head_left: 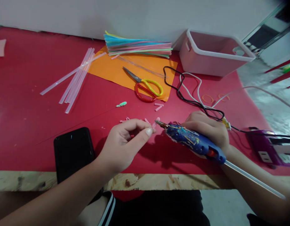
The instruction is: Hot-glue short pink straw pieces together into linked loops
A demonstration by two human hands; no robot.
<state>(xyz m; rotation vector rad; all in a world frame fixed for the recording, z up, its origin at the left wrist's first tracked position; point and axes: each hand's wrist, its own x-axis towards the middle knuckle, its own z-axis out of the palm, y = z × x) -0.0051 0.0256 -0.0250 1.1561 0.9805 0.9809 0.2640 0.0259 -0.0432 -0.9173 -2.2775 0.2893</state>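
My left hand (126, 141) pinches a small pink pipe cleaner piece (155, 123) between thumb and forefinger. Wrapped around a blue glue gun (189, 138) is my right hand (208, 128). The gun's metal nozzle points left and meets, or nearly meets, the pink piece; I cannot tell which. A clear glue stick (255, 179) juts from the gun's back end. Short pink pieces (159, 107) lie just beyond my hands, and others are partly hidden behind my left fingers. Up and left of them rests a thin wire with a green fuzzy tip (121, 104).
Scissors (148, 89) lie on an orange sheet (107, 70), below bundled pipe cleaners (137, 47). Glue sticks (79, 75) are at left, a black phone (74, 153) near the front edge. A pink bin (201, 62), tangled cords (182, 94) and a purple power strip (265, 147) occupy the right.
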